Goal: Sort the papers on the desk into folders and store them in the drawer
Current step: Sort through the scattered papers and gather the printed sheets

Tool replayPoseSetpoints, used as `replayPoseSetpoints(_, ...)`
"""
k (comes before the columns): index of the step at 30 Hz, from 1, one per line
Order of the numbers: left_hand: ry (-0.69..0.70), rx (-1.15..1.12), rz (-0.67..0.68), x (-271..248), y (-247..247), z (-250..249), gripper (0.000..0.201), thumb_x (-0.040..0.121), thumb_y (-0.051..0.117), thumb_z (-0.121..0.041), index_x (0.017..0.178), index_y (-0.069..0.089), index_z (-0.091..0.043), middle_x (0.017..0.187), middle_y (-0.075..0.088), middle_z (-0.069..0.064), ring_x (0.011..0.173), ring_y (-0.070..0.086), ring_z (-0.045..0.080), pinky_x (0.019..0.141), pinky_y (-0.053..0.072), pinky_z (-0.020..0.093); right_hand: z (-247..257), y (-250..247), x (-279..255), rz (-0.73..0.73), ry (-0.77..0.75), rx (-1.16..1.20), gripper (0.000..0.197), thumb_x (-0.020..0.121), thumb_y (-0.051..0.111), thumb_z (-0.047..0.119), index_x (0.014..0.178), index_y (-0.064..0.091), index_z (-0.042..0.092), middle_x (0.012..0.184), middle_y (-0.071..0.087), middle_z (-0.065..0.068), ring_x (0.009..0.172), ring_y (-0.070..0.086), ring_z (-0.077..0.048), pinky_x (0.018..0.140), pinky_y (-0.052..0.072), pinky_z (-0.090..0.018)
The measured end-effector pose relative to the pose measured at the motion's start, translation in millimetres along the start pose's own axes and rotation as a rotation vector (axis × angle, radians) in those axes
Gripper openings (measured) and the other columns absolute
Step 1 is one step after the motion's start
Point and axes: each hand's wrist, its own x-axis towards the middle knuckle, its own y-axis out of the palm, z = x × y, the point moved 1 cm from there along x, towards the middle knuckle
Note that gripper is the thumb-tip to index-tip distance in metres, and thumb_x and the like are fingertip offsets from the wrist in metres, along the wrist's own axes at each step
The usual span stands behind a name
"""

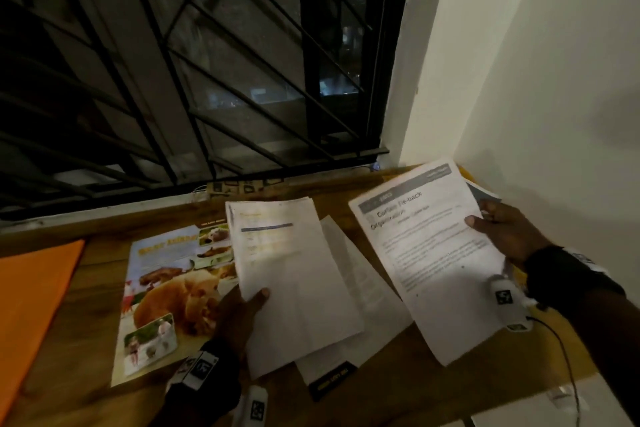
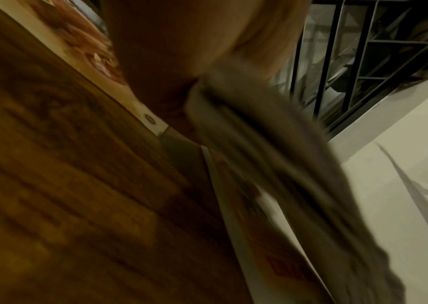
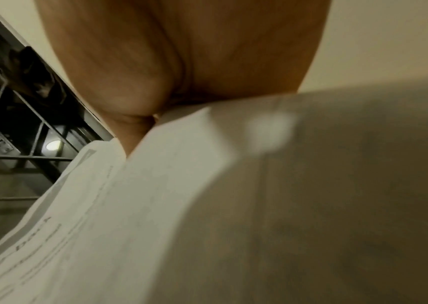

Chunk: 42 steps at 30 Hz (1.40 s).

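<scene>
Main risk from here: both hands hold paper by one edge only, w/ most of each sheet unsupported. The printed sheet (image 1: 429, 253) at right of the head view is pinched at its right edge by the right hand (image 1: 502, 232); it hangs tilted over the surface (image 1: 398, 388) and could bend or slide out if the pinch loosens. The white page stack (image 1: 294, 274), centre frame, is gripped at its lower left edge by the left hand (image 1: 239, 312), thumb on top, fingers under. Several pages there, so they may fan apart and mix w/ the loose sheets (image 1: 363, 288) below it.

Neither hand is wide open; each is closed narrow on its paper.

Other papers: colour animal magazine (image 1: 166, 288) flat on the surface at lower left, partly under the stack. Orange folder (image 1: 31, 295) lies at far left edge, well apart from both hands. Drawer not in view. Sorting looks unfinished; nothing visibly in the folder yet.
</scene>
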Motion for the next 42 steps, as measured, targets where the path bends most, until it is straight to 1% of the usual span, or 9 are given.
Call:
replayPoseSetpoints(6, -0.002, -0.019, 0.029, 6, 2, -8, 0.019, 0.092, 0.067, -0.028, 0.110, 0.066, -0.024, 0.105, 0.072, 0.004, 0.095, 0.069, 0.027, 0.072, 0.056, 0.037, 26, 110, -2, -0.006, 0.012, 0.075, 0.025, 0.076, 0.081, 0.037, 0.091, 0.072, 0.020, 0.100, 0.074, -0.015, 0.099, 0.068, -0.039, 0.091, 0.054, -0.049)
replayPoseSetpoints(9, -0.032, -0.051, 0.032, 11, 3, -11, 0.042, 0.084, 0.066, -0.055, 0.112, 0.067, -0.025, 0.106, 0.073, 0.004, 0.097, 0.069, 0.027, 0.081, 0.058, 0.044, 19, 172, -11, 0.018, 0.019, -0.020, 0.014, 0.094, 0.063, 0.011, 0.107, 0.068, 0.011, 0.106, 0.072, -0.008, 0.100, 0.067, -0.030, 0.090, 0.052, -0.043)
replayPoseSetpoints(16, -0.021, 0.008, 0.041, 14, 3, -10, 0.073, 0.079, 0.043, -0.076, 0.124, 0.063, -0.021, 0.118, 0.067, 0.004, 0.109, 0.062, 0.018, 0.099, 0.048, 0.030, 5, 241, -19, 0.089, 0.028, -0.254, 0.025, 0.098, 0.054, 0.017, 0.116, 0.052, 0.034, 0.115, 0.064, 0.001, 0.093, 0.066, -0.015, 0.071, 0.057, -0.024)
replayPoseSetpoints(20, -0.014, -0.063, 0.042, 11, 0, -10, 0.057, 0.101, 0.036, -0.048, 0.134, 0.054, -0.006, 0.135, 0.057, 0.013, 0.127, 0.053, 0.028, 0.099, 0.042, 0.023, 2, 254, -19, 0.034, -0.021, -0.257, 0.029, 0.096, 0.056, 0.016, 0.123, 0.053, 0.025, 0.111, 0.063, 0.002, 0.086, 0.064, -0.010, 0.062, 0.048, -0.014)
replayPoseSetpoints(23, 0.094, -0.133, 0.055, 9, -2, -13, 0.063, 0.083, 0.051, -0.066, 0.120, 0.062, -0.016, 0.114, 0.071, 0.001, 0.114, 0.064, 0.008, 0.090, 0.050, 0.016, -5, 262, -19, -0.014, -0.016, -0.207, 0.027, 0.095, 0.058, 0.017, 0.121, 0.054, 0.022, 0.106, 0.065, 0.002, 0.088, 0.066, -0.015, 0.064, 0.049, -0.020)
replayPoseSetpoints(27, 0.034, -0.196, 0.243, 18, -5, -8, 0.056, 0.067, 0.086, -0.038, 0.115, 0.066, -0.019, 0.107, 0.076, -0.004, 0.107, 0.069, 0.025, 0.078, 0.060, 0.030, -8, 263, -21, -0.052, 0.021, -0.193, 0.034, 0.091, 0.064, 0.026, 0.123, 0.055, 0.026, 0.105, 0.067, 0.003, 0.089, 0.066, -0.014, 0.069, 0.055, -0.027)
replayPoseSetpoints(30, 0.034, -0.244, 0.245, 18, -8, -13, 0.045, 0.074, 0.075, -0.022, 0.117, 0.065, -0.020, 0.114, 0.074, 0.002, 0.110, 0.068, 0.027, 0.089, 0.058, 0.039, -5, 253, -19, 0.015, 0.006, -0.149, 0.036, 0.083, 0.067, 0.043, 0.117, 0.060, 0.035, 0.110, 0.070, 0.008, 0.097, 0.069, -0.015, 0.082, 0.060, -0.042)
replayPoseSetpoints(33, 0.045, -0.301, 0.271, 17, -5, -26, 0.041, 0.082, 0.074, -0.015, 0.121, 0.063, -0.018, 0.116, 0.073, 0.005, 0.106, 0.070, 0.024, 0.087, 0.059, 0.039, 10, 249, -24, 0.119, 0.138, 0.212, 0.031, 0.095, 0.062, 0.022, 0.126, 0.060, 0.017, 0.113, 0.073, -0.006, 0.103, 0.070, -0.029, 0.091, 0.056, -0.052)
replayPoseSetpoints(42, 0.182, -0.210, 0.274, 16, 21, -64, 0.031, 0.095, 0.059, -0.012, 0.117, 0.061, -0.034, 0.106, 0.073, -0.018, 0.103, 0.068, 0.004, 0.078, 0.058, 0.021, 41, 214, -18, 0.048, -0.093, 0.378, 0.030, 0.093, 0.063, 0.004, 0.121, 0.067, 0.010, 0.117, 0.073, -0.009, 0.109, 0.069, -0.031, 0.090, 0.055, -0.049)
